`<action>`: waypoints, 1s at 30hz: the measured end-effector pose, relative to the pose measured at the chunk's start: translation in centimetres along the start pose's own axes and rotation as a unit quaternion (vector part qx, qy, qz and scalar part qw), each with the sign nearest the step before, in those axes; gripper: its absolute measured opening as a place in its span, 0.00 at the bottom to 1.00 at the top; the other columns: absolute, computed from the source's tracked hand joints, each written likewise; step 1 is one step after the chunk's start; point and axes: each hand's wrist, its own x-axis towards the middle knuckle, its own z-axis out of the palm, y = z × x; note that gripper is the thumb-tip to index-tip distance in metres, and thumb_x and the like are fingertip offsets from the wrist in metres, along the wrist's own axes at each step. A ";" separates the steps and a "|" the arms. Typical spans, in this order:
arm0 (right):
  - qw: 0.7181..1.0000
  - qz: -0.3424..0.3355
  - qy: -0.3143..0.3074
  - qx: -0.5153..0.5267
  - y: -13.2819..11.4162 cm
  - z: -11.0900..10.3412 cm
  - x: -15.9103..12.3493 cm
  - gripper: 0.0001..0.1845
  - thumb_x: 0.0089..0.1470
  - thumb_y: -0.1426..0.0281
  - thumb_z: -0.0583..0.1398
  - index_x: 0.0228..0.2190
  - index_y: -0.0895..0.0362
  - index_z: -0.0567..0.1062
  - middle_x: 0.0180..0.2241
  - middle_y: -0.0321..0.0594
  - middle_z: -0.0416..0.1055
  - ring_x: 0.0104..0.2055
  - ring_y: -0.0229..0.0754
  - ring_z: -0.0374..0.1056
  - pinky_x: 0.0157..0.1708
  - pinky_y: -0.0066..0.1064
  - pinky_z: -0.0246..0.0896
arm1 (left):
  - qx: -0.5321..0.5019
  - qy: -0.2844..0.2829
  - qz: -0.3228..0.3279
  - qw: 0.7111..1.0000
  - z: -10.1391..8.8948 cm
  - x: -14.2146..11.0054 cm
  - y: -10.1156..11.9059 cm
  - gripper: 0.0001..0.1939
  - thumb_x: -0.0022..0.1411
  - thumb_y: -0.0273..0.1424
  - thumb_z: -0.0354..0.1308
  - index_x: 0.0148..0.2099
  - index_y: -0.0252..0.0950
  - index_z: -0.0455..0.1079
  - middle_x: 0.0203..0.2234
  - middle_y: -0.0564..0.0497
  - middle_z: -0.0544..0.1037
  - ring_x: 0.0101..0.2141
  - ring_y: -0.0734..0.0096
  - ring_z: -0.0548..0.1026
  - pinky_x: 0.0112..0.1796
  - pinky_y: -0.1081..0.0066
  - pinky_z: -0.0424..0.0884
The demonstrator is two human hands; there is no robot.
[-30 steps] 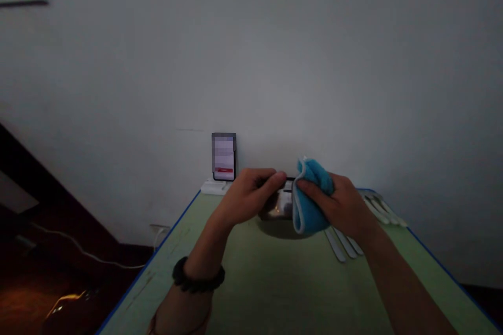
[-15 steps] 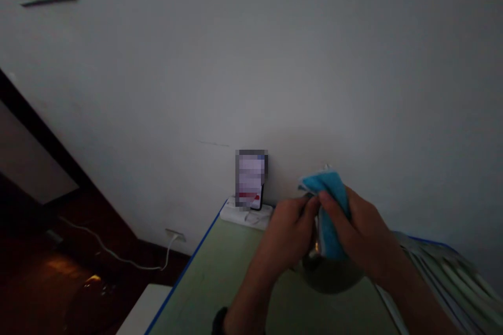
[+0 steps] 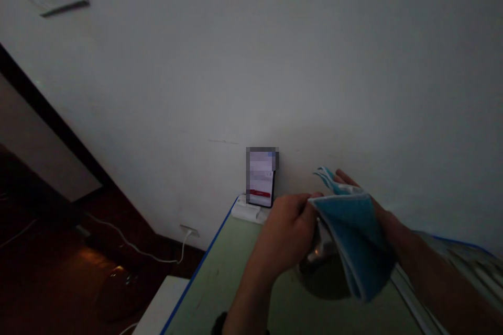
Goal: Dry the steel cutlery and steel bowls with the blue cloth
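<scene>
My left hand [image 3: 288,230] is closed at the upper rim of a shiny, rounded metal vessel [image 3: 324,275], whose exact kind I cannot make out. A blue cloth [image 3: 359,241] with pale edges hangs, partly unfolded, over the vessel's right side. Behind the cloth is my right hand [image 3: 387,222], holding it, with some fingertips showing above its top fold. One corner of the cloth meets my left fingers. The cloth and my left hand hide much of the vessel.
Beneath is a green tabletop [image 3: 223,272] with a blue edge. A phone [image 3: 261,178] leans against the wall on a white power strip [image 3: 245,212]. Striped, layered material [image 3: 459,267] lies at the right. A white cable [image 3: 133,246] runs across the floor to a wall socket [image 3: 189,230].
The blue cloth has opened out from a bunched fold and now hangs lower over the vessel. My right hand has shifted right, behind the cloth. The view has turned slightly left.
</scene>
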 end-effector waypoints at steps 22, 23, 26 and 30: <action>0.996 -0.006 0.071 -0.060 -2.9 -1.8 0.8 0.17 0.54 0.56 0.53 0.40 0.50 0.73 0.49 0.40 0.69 0.49 0.48 0.66 0.50 0.42 0.60 | 0.072 -0.028 0.069 0.995 0.7 -0.9 1.9 0.17 0.62 0.35 0.44 0.28 0.34 0.68 0.22 0.51 0.71 0.24 0.75 0.66 0.24 0.75 0.59; 0.996 0.000 0.068 -0.062 -2.9 -1.9 0.7 0.18 0.52 0.55 0.55 0.40 0.51 0.73 0.50 0.41 0.68 0.50 0.48 0.66 0.50 0.43 0.61 | 0.071 -0.020 0.061 0.995 0.6 -0.8 1.9 0.18 0.62 0.37 0.44 0.27 0.34 0.67 0.20 0.53 0.69 0.22 0.76 0.64 0.23 0.75 0.57; 0.996 0.052 0.053 -0.049 -2.7 -1.9 0.3 0.23 0.51 0.52 0.55 0.44 0.53 0.69 0.47 0.44 0.70 0.47 0.49 0.67 0.47 0.44 0.62 | 0.020 0.001 0.031 0.999 0.2 -0.4 1.4 0.21 0.61 0.43 0.46 0.23 0.34 0.64 0.17 0.56 0.63 0.20 0.79 0.60 0.20 0.76 0.54; 0.987 0.121 0.095 0.049 -2.9 -1.2 -0.2 0.24 0.55 0.52 0.49 0.43 0.54 0.71 0.40 0.43 0.74 0.43 0.48 0.70 0.42 0.41 0.65 | -0.126 0.100 0.000 0.987 0.4 0.0 0.9 0.22 0.57 0.47 0.50 0.23 0.34 0.63 0.16 0.56 0.64 0.19 0.79 0.61 0.20 0.76 0.55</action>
